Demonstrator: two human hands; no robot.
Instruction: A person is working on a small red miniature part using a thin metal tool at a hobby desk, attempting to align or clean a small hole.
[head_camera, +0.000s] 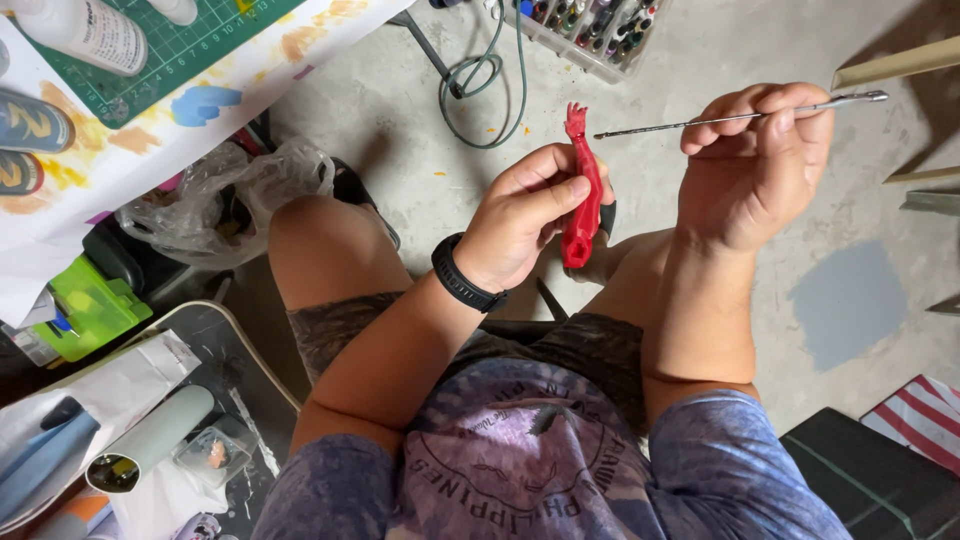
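Two hands: left (520, 215) grips red figure (583, 195), right (755, 165) pinches metal tool (740, 118) beside it.

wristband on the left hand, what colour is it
Black. The wristband sits just below the left hand, which grips a red figure; head view shows it.

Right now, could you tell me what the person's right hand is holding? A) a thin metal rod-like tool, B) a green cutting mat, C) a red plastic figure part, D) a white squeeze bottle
A: the right hand pinches a thin metal rod-like tool between its fingers, its tip pointing toward the red plastic figure part, which the left hand grips.
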